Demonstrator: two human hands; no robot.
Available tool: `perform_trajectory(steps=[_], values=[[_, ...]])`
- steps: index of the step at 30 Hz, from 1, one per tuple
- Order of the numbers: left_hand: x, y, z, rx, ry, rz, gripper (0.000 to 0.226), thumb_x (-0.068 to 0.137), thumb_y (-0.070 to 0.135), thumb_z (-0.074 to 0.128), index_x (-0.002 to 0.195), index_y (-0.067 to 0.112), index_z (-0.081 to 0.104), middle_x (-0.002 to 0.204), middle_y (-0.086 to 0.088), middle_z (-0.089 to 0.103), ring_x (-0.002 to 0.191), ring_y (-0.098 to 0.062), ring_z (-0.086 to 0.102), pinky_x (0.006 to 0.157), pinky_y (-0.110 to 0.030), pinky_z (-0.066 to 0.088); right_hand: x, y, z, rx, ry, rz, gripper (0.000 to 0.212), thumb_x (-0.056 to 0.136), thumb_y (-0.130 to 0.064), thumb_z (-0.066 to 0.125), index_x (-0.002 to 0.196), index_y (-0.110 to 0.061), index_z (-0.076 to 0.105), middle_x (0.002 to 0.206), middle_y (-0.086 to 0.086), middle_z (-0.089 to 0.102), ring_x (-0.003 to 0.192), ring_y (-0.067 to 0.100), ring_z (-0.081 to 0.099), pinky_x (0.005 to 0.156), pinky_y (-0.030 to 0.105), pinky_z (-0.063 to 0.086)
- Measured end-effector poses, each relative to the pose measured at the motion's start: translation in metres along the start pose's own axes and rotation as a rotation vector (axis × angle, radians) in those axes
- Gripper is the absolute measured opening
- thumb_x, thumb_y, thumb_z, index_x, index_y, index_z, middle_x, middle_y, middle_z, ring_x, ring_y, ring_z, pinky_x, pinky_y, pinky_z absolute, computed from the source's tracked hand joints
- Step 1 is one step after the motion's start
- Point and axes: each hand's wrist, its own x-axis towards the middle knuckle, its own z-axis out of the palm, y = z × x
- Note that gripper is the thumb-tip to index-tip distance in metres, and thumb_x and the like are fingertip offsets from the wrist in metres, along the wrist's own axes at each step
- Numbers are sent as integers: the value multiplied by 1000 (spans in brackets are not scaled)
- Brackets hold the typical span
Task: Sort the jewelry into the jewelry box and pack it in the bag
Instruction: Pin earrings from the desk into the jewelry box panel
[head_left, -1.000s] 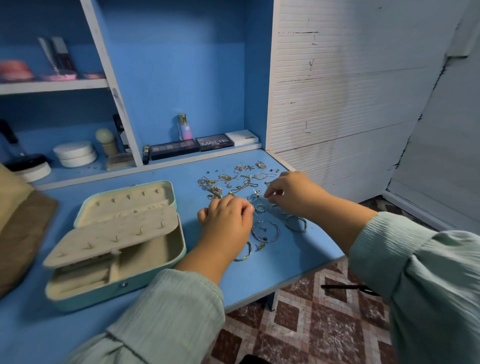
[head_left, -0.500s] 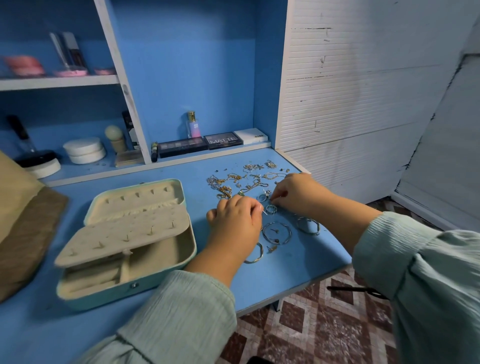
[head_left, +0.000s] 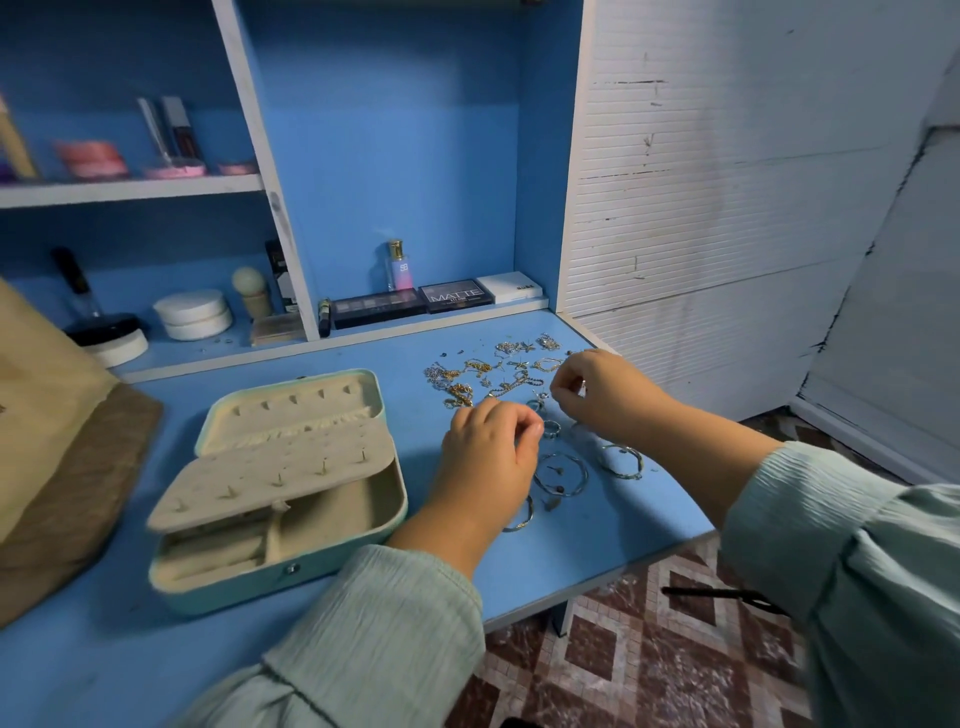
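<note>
Gold and silver jewelry (head_left: 488, 374) litters the blue desk (head_left: 415, 353) | both hands, left hand (head_left: 488, 447) and right hand (head_left: 602, 389), pinch small pieces | step: sorting | next: carry each to the open jewelry box (head_left: 280, 483).

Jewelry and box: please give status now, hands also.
Left hand and right hand curled over the jewelry, grip unclear. Box open, tray up, looks empty. Jewelry loose on the desk. Nothing blocks the box.
</note>
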Motion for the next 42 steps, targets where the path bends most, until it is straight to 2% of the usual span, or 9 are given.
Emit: perform_trajectory(steps=[5, 12, 16, 19, 24, 28, 33, 39, 42], values=[[-4, 12, -10, -65, 81, 28, 20, 96, 23, 46, 107, 13, 61, 112, -2, 57, 108, -21, 41, 90, -23, 29, -16, -20, -14, 179, 11, -3, 13, 90, -16, 51, 94, -9, 62, 74, -8, 57, 58, 7, 48, 53, 17, 40], [-29, 18, -42, -120, 220, -4, 17, 97, 21, 46, 102, 11, 59, 109, -1, 57, 107, -19, 43, 82, -16, 28, -33, -52, -22, 317, -5, 2, 13, 90, -19, 53, 95, -13, 63, 80, -3, 60, 57, 6, 46, 46, 8, 36], [-50, 9, -66, -89, 327, -25, 15, 95, 20, 48, 99, 11, 59, 105, 0, 57, 103, -17, 44, 81, -16, 27, -42, -79, -17, 371, -63, -14, 16, 91, -23, 50, 93, -13, 63, 79, -10, 63, 66, 17, 54, 60, 29, 47], [-67, -1, -83, -65, 369, -14, 14, 95, 19, 49, 99, 11, 59, 103, 0, 56, 94, -11, 39, 79, -14, 25, -49, -102, -10, 387, -111, -66, 14, 93, -22, 49, 87, -18, 61, 81, -3, 64, 74, 21, 62, 57, 26, 47], [-90, -22, -107, 16, 448, -58, 10, 92, 19, 55, 93, 11, 61, 99, -2, 60, 96, -21, 48, 78, -20, 28, -59, -139, 3, 408, -163, -140, 16, 95, -21, 43, 84, -24, 55, 67, -6, 62, 47, -1, 53, 42, 14, 40], [-106, -46, -123, 73, 524, -64, 12, 88, 20, 58, 86, 9, 63, 88, -4, 64, 83, -27, 56, 75, -29, 41, -70, -160, 17, 488, -212, -141, 17, 96, -19, 41, 83, -20, 53, 74, 3, 67, 57, 7, 64, 49, 13, 46], [-124, -73, -141, 84, 530, -88, 11, 90, 19, 57, 92, 10, 63, 91, 0, 61, 87, -22, 55, 76, -27, 38, -76, -168, 32, 460, -203, -177, 15, 95, -22, 42, 85, -22, 53, 89, -3, 66, 88, 20, 65, 78, 41, 54], [-126, -92, -154, -6, 510, -172, 9, 90, 20, 56, 95, 14, 61, 96, 6, 59, 92, -15, 52, 80, -24, 38, -73, -173, 33, 395, -47, -228, 14, 96, -20, 42, 95, -17, 56, 92, 9, 63, 77, 23, 55, 51, 13, 36], [-119, -99, -160, -9, 506, -198, 8, 91, 21, 56, 93, 14, 61, 94, 8, 57, 92, -13, 52, 80, -24, 39, -63, -179, 34, 416, -5, -228, 13, 96, -19, 44, 96, -17, 56, 98, 3, 61, 87, 20, 58, 61, 19, 38]])
